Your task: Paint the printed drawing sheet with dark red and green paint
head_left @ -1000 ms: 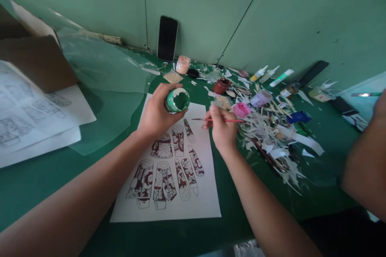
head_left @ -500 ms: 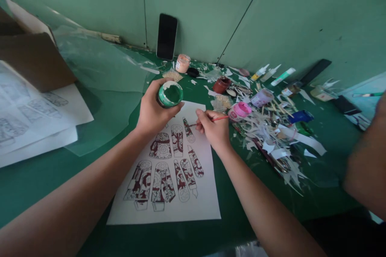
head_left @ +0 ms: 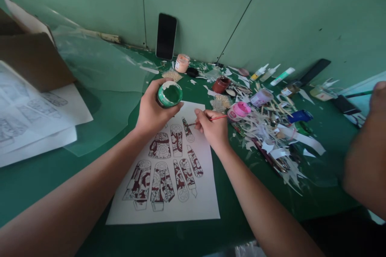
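An open jar of green paint (head_left: 170, 94) is gripped in my left hand (head_left: 153, 106) over the top of a white printed sheet (head_left: 199, 204). My right hand (head_left: 212, 126) pinches a thin red paintbrush (head_left: 218, 117), its tip pointing left at a narrow pattern piece (head_left: 187, 129) near the sheet's upper right. That piece shows dark red and green areas. Lower on the page, several outlined floral shapes (head_left: 160, 146) are partly filled with dark red. My right hand rests close to the paper's right edge.
Open pink (head_left: 239, 111), dark red (head_left: 221, 84) and peach (head_left: 182, 63) jars stand behind. Paper scraps (head_left: 271, 140) are heaped at right. A phone (head_left: 166, 36) leans on the wall. A cardboard box (head_left: 39, 60) sits left. Another person's arm (head_left: 366, 160) reaches in at right.
The other person's hand at the far right has shifted, with a thin stick now showing more tilted. My hands, the green jar and the brush look almost unmoved.
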A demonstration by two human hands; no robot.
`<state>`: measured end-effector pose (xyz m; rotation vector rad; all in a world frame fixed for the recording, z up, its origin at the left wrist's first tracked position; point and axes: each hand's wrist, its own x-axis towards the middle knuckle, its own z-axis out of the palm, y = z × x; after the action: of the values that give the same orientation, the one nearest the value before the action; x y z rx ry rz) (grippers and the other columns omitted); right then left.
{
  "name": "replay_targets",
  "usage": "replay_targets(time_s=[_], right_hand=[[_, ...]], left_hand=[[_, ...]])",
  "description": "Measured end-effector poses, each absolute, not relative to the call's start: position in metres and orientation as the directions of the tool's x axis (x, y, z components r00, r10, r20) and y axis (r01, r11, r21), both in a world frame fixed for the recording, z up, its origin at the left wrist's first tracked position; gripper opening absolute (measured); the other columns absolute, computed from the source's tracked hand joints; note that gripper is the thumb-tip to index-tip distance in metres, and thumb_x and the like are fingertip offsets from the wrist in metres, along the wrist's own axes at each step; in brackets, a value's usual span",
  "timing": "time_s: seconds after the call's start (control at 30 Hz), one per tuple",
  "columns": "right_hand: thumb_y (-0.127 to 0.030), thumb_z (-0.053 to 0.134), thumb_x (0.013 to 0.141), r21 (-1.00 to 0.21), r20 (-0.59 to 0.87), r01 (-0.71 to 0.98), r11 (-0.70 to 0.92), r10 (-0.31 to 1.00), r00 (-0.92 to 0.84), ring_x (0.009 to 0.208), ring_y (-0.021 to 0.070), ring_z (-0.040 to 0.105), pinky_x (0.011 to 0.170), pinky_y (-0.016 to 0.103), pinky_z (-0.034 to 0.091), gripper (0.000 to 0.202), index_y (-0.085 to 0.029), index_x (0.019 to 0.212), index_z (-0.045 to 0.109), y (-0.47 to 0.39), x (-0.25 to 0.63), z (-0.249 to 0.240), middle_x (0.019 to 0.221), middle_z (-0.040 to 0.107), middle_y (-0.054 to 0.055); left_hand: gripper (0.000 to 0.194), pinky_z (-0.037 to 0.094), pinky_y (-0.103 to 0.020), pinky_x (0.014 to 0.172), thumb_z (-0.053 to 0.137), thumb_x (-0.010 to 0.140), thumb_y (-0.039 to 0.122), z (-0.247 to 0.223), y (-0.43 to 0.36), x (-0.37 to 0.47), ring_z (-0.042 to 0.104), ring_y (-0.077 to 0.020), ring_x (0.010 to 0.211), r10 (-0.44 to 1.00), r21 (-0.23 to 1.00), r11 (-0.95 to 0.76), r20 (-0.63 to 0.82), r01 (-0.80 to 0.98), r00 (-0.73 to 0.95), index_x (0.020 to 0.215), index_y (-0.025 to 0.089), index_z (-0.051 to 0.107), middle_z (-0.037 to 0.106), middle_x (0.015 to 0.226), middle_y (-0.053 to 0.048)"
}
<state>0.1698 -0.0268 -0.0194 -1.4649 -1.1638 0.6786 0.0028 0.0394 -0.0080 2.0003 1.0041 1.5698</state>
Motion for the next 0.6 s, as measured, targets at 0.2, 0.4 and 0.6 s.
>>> replay_targets(time_s=[0.2, 0.4, 0.6], right_hand=[[-0.053, 0.066, 0.08, -0.948, 0.202, 0.304, 0.093, 0.916, 0.347, 0.037, 0.0077, 0.045, 0.041, 0.022, 0.035, 0.045, -0.02, 0.051, 0.055, -0.0272, 0.1711, -0.0202, 0.041, 0.054, -0.003], [-0.06, 0.066, 0.079, -0.952, 0.236, 0.271, 0.144, 0.91, 0.343, 0.038, 0.0073, 0.046, 0.042, 0.021, 0.037, 0.049, -0.021, 0.052, 0.055, -0.0289, 0.1734, -0.0191, 0.041, 0.05, -0.005], [-0.065, 0.068, 0.073, -0.959, 0.197, 0.266, 0.101, 0.909, 0.367, 0.039, 0.0083, 0.049, 0.042, 0.022, 0.04, 0.051, -0.02, 0.05, 0.057, -0.0287, 0.171, -0.0155, 0.044, 0.055, -0.002]], left_hand=[[0.048, 0.055, -0.04, 0.098, 0.078, 0.07, 0.022, -0.0082, 0.0401, 0.0018, 0.065, -0.0257, 0.109, 0.748, 0.7, -0.655, 0.655, 0.285, 0.108, 0.114, 0.021, 0.06, 0.068, 0.119, -0.005], [0.047, 0.054, -0.042, 0.099, 0.079, 0.07, 0.021, -0.0083, 0.04, 0.0022, 0.065, -0.0258, 0.109, 0.747, 0.703, -0.656, 0.657, 0.276, 0.105, 0.113, 0.02, 0.06, 0.068, 0.118, -0.005], [0.048, 0.055, -0.039, 0.097, 0.078, 0.07, 0.021, -0.0074, 0.0392, 0.0016, 0.065, -0.0257, 0.109, 0.754, 0.701, -0.648, 0.647, 0.297, 0.118, 0.114, 0.021, 0.059, 0.068, 0.118, -0.004]])
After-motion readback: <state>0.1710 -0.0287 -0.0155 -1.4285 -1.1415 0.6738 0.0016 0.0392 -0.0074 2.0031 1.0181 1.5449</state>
